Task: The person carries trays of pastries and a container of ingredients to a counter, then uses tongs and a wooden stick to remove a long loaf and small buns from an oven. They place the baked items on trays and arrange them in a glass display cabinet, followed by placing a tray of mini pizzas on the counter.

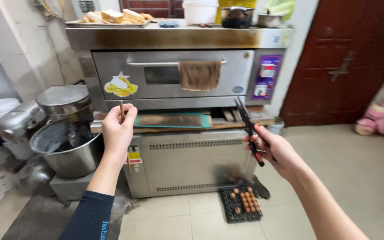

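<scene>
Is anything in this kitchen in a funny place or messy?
Yes. A black tray of eggs sits right on the floor by the metal cabinet, where feet could hit it. Beside it the cabinet's lower corner looks sooty, and the floor at the left looks dusty grey.

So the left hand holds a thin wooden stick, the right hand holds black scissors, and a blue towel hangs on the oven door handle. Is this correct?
Not quite: the towel on the oven door handle is brown, not blue, as the head view shows. The left hand does hold a thin wooden stick, and the right hand holds black scissors.
</scene>
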